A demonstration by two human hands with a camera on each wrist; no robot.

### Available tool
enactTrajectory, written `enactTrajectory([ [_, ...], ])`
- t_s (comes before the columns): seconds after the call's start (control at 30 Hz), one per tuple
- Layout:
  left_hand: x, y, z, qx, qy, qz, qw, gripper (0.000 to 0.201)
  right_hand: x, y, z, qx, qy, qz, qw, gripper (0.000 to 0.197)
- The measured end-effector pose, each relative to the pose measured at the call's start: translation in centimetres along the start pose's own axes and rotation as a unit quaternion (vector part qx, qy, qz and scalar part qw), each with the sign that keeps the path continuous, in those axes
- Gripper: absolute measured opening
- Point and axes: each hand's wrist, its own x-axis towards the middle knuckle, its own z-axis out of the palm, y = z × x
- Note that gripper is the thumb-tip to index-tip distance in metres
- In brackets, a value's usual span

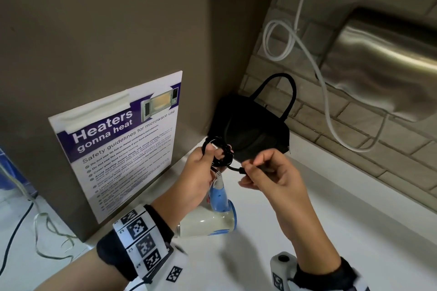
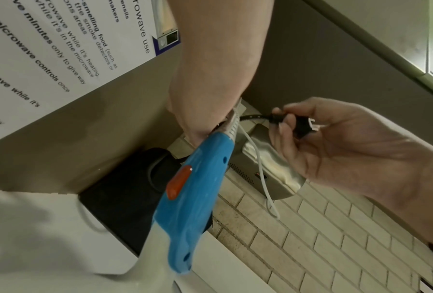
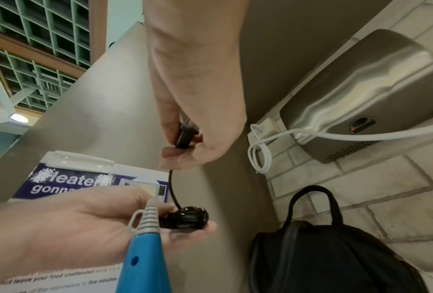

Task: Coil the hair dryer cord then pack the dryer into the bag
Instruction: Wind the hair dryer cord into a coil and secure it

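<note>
Coiling nearly done: left hand (image 1: 201, 168) grips coil (image 1: 218, 152), right hand (image 1: 267, 172) pinches plug (image 3: 185, 136). Next, tucking plug in, then dryer (image 1: 208, 220) into bag (image 1: 250, 130).

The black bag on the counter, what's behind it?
Behind the black bag rise a tiled wall and a grey panel, meeting in a corner. The bag covers the corner's base.

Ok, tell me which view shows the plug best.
The right wrist view: the plug sits unblocked, pinched by the right hand, cord trailing below. The left wrist view shows it partly behind fingers. In the head view the hand hides all but the cord's end.
</note>
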Motion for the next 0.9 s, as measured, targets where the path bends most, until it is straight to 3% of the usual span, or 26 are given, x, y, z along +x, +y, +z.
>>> enactTrajectory([
  [0.17,-0.2,0.5,0.0,-0.016,-0.026,0.019,0.999,0.035,-0.7,0.8,-1.3,-0.09,-0.035,0.075,0.992,0.021],
  [0.3,-0.1,0.0,-0.1,-0.012,-0.036,-0.007,0.999,0.038,-0.9,1.3,-1.0,-0.209,-0.134,0.118,0.961,0.028],
  [0.43,-0.1,-0.3,-0.2,-0.002,-0.057,-0.007,0.998,0.036,-1.6,1.5,-0.3,-0.247,-0.157,0.039,0.955,0.025],
  [0.53,-0.5,0.5,-0.3,-0.025,-0.088,-0.002,0.996,0.033,-1.7,2.6,-0.2,-0.316,-0.186,0.01,0.93,0.021],
  [0.7,-1.1,0.7,0.1,-0.028,-0.125,-0.024,0.991,0.036,0.2,5.9,-0.8,-0.426,-0.12,-0.012,0.897,0.015],
  [0.83,-1.2,0.1,0.4,0.015,-0.139,-0.028,0.99,0.034,1.5,6.3,-0.8,-0.379,-0.07,-0.022,0.923,0.013],
  [0.9,-0.9,-0.4,0.4,0.052,-0.109,-0.022,0.992,0.037,1.7,6.5,-0.2,-0.336,-0.064,-0.006,0.94,0.011],
])
